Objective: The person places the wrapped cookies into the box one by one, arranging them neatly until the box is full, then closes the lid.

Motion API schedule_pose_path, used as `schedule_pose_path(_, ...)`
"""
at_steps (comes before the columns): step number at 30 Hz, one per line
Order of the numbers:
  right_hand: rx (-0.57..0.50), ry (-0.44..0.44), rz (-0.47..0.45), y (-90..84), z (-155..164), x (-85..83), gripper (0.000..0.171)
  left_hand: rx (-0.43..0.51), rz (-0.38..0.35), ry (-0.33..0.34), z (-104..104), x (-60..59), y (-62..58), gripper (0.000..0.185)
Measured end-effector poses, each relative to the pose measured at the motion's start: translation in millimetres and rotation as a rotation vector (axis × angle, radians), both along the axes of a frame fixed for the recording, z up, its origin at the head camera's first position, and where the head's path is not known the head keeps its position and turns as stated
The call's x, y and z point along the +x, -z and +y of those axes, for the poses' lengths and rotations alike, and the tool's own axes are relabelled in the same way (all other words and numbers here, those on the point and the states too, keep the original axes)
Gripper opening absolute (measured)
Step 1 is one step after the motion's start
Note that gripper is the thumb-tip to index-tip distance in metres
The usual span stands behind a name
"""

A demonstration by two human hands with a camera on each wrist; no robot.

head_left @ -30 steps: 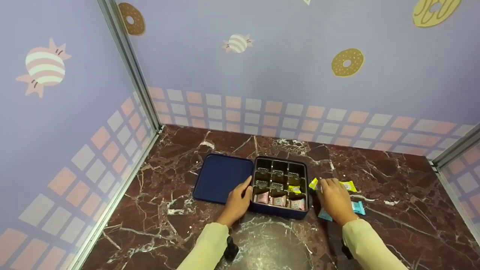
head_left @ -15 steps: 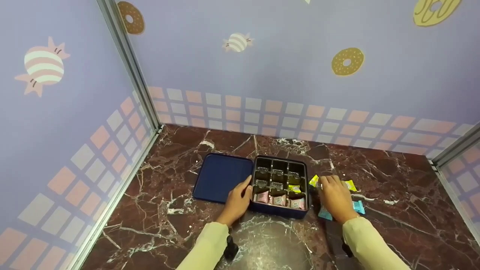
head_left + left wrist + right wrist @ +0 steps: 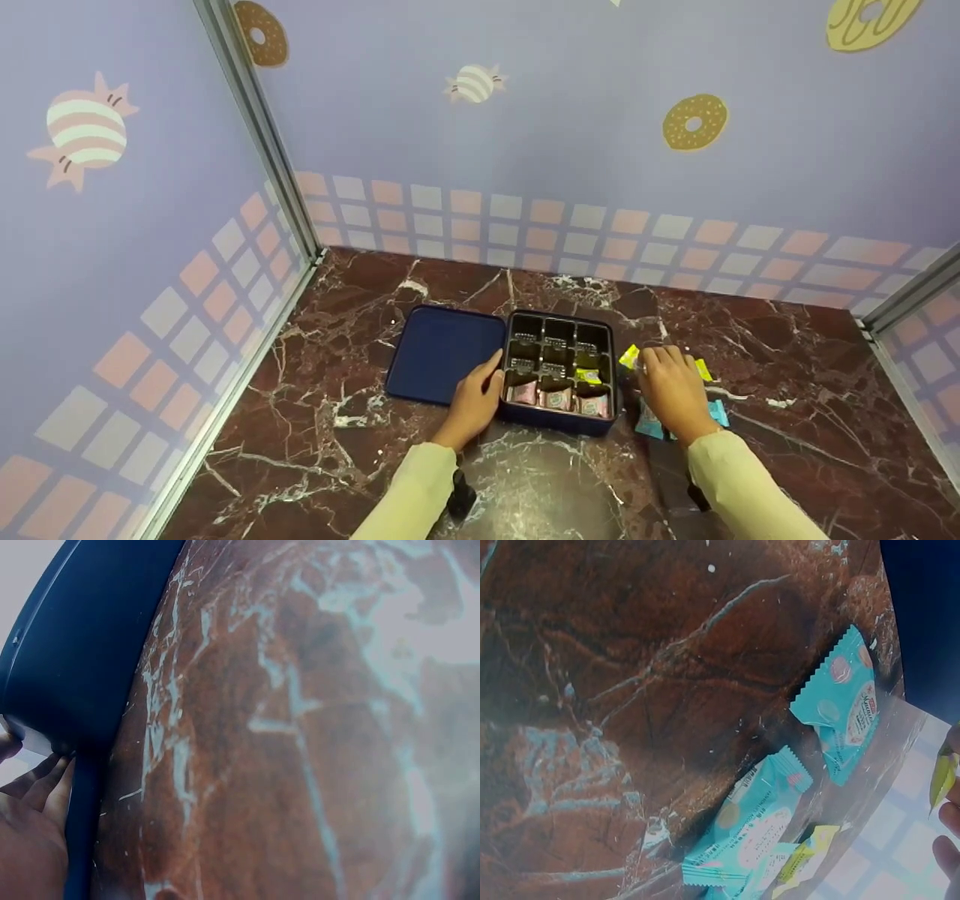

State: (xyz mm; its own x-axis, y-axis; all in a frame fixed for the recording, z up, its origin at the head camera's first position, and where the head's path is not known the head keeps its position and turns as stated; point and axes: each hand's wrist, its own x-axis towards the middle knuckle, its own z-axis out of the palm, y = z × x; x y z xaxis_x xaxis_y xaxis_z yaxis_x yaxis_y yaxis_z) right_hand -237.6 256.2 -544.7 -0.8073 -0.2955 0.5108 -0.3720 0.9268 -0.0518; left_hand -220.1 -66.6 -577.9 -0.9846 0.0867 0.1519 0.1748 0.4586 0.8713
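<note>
**Both hands at the candy box, yellow packet in the right one**

On the dark red marble tabletop (image 3: 525, 487) sits a navy box (image 3: 559, 418) with a nine-compartment tray, and its lid (image 3: 442, 354) lies flat just to the left, touching the box's side. Near row of the tray has three pink packets (image 3: 556, 400); one yellow-green packet (image 3: 588, 376) sits in the right compartment of the middle row. Rest of the compartments look dark, can't make out more than some print.

Left hand (image 3: 474, 401) rests against the box's left wall right where lid and box meet, thumb up on the rim, fingers curled on the side. The left wrist view shows the fingertips (image 3: 46, 784) pressed on the blue edge, so its grip is closed on the box.

Right hand (image 3: 673, 390) is just right of the box, palm down over the loose sweets. A yellow packet (image 3: 628, 357) pokes out at its fingertips on the box side, and the right wrist view shows a yellow wrapper (image 3: 941, 776) pinched between the fingers, so that grip is narrow and holding it. Another yellow bit (image 3: 703, 369) peeks out on the far side of the hand. Teal packets (image 3: 847, 705) lie on the marble under and beside the wrist, a few of them overlapping.

Lavender walls (image 3: 525, 112) with donut and candy prints surround it all.
</note>
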Motion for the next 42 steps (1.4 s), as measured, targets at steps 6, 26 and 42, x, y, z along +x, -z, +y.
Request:
schedule_pose_path(6, -0.005, -0.013, -0.004, -4.2, -1.4, 0.4, 0.019, 0.006, -0.001, -0.002, -0.4, 0.8, -2.0, 0.044)
schedule_pose_path(26, 0.030, -0.059, -0.015, -15.9, -11.5, 0.0, 0.019, -0.009, 0.032, -0.007, 0.6, 1.2, -2.5, 0.043)
schedule_pose_path(42, 0.035, -0.140, 0.005, -16.9, -20.5, -1.0, 0.020, 0.008, 0.007, -0.005, 0.8, 0.1, -1.0, 0.044)
